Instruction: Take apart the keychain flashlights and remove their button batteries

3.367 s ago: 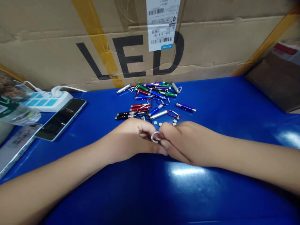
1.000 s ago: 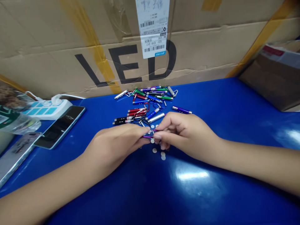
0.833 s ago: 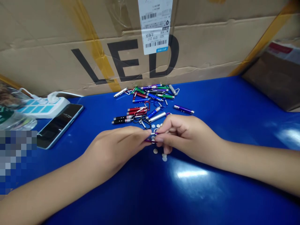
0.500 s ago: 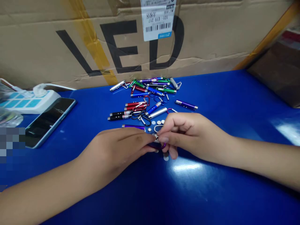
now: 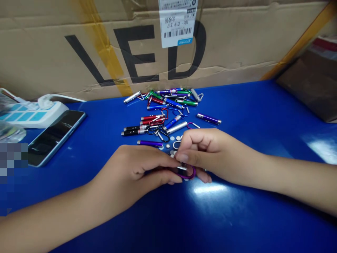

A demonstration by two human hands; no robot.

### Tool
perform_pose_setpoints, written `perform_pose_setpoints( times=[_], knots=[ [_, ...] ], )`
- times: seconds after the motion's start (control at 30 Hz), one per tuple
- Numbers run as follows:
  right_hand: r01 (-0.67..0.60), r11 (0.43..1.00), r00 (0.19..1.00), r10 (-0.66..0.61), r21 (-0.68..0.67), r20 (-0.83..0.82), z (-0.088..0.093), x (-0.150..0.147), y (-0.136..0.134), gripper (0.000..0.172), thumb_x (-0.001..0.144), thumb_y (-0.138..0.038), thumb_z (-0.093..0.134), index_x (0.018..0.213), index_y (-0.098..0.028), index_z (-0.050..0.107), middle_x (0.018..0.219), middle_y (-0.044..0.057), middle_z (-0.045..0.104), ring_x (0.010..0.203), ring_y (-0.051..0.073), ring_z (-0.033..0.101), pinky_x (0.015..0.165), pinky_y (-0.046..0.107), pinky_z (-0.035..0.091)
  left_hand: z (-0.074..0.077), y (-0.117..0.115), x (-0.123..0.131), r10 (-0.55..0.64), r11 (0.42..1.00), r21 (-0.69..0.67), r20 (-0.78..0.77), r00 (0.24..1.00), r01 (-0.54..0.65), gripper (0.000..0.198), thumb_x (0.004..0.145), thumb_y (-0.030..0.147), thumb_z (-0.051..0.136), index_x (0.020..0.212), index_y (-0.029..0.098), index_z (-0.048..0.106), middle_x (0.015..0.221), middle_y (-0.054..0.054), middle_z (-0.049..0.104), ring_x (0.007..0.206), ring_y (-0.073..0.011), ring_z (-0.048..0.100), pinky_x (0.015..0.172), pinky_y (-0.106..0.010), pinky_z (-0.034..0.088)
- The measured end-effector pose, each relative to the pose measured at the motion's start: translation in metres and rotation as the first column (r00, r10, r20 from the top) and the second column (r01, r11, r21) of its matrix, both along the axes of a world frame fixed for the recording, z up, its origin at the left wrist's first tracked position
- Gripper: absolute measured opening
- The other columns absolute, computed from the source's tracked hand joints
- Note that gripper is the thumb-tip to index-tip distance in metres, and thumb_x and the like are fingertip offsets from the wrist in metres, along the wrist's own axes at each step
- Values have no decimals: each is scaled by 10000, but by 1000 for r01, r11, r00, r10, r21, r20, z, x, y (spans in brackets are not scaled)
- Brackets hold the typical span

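Note:
My left hand (image 5: 139,172) and my right hand (image 5: 207,153) meet at the middle of the blue table (image 5: 237,218), both pinched on a small purple keychain part with a purple carabiner clip (image 5: 187,173). Right fingertips press at its top. Just beyond the hands lie several small round button cells (image 5: 179,138) and a purple tube (image 5: 150,143). Farther back is a pile of small coloured keychain flashlights (image 5: 165,109), with one purple flashlight (image 5: 209,119) lying apart to the right.
A big cardboard box printed "LED" (image 5: 147,52) stands along the table's back edge. At the left lie a phone (image 5: 54,135) and a white power strip (image 5: 31,112). A brown carton (image 5: 310,84) sits at the right.
Both hands drew nearer to me with the purple clip, which now shows below the right fingers. A purple tube now lies on the table beyond the left hand. The camera tilted down.

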State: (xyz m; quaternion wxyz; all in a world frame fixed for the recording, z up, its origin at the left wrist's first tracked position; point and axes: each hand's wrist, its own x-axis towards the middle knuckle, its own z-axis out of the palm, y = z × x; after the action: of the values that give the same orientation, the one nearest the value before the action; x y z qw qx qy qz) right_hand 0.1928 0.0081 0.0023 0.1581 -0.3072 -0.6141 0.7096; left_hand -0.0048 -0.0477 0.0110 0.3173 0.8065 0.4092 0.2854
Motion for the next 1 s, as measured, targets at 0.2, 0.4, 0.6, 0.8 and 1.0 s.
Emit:
perform_pose_setpoints(
  times=[0.2,0.4,0.6,0.8,1.0],
  knots=[
    [-16,999,998,18,-36,56,6,-1,-2,282,798,-394,695,720,-183,527,538,-77,559,411,28,499,382,119,409,5,-4,1,104,942,-327,79,991,-73,52,792,185,725,802,227,754,716,47,748,614,-76,678,557,-107,519],
    [-203,954,975,218,-221,46,7,1,-2,343,773,-463,702,739,-186,503,565,-66,588,418,37,522,361,121,411,8,-12,7,76,921,-390,137,988,-17,122,829,199,685,721,217,736,667,25,742,566,-103,691,539,-149,555],
    [-3,995,990,-11,100,142,11,2,3,288,819,-426,649,743,-198,491,557,-54,598,418,61,526,376,168,408,13,-11,-4,11,986,170,-88,996,4,83,837,204,687,904,232,729,861,7,774,754,-130,730,689,-171,564],
    [-218,512,925,-164,831,343,-2,9,18,109,809,-255,670,770,-190,591,687,-14,632,600,115,562,526,233,356,0,13,-25,84,950,308,-399,913,47,66,869,275,652,898,242,701,866,10,757,778,-159,707,713,-261,479],
    [-325,254,912,-173,911,373,-10,12,22,82,835,-239,642,798,-175,606,791,32,632,734,166,572,627,275,395,-4,32,-31,3,985,158,-395,919,65,111,871,305,627,889,221,696,868,-8,744,816,-160,679,767,-264,474]
  ],
)
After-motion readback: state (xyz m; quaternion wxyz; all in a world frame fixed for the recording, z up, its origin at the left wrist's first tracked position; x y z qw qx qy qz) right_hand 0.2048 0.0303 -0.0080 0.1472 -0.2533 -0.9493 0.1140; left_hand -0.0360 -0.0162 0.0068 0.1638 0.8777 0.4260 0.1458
